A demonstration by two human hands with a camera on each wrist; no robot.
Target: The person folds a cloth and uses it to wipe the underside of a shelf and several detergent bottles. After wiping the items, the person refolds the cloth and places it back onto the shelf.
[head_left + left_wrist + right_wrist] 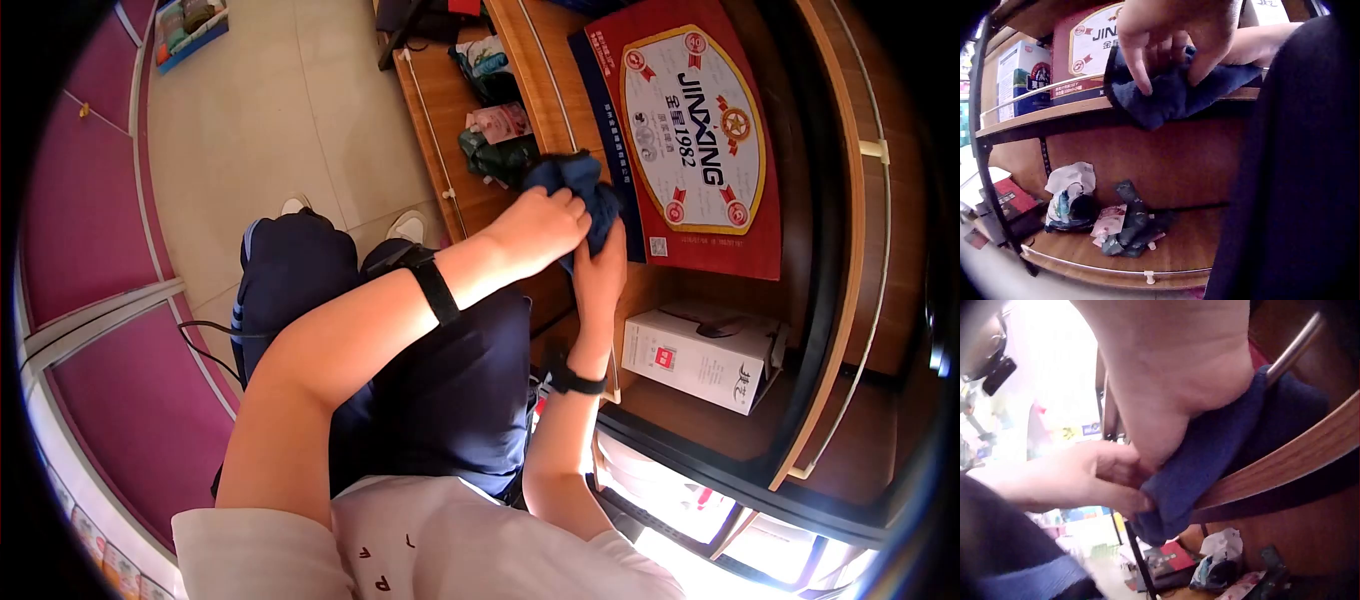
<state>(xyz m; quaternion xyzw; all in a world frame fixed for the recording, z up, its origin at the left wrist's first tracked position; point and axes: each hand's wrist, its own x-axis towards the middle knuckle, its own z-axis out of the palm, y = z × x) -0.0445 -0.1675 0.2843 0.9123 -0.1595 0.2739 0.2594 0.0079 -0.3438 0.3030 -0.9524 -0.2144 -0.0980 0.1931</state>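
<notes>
A dark blue cloth is bunched over the front edge of the wooden shelf, at its metal rail. My left hand grips the cloth from above; in the left wrist view its bent fingers dig into the fabric. Close beside it, my right hand holds the near end of the same cloth. From the right wrist, the cloth hangs down past the heel of the right hand, and most of that hand's fingers are hidden.
Behind the cloth a red JINXING carton stands on the shelf, with a white box nearer me. The lower shelf holds a white-and-blue bag and dark green packets. Thin metal rails run along the shelf fronts.
</notes>
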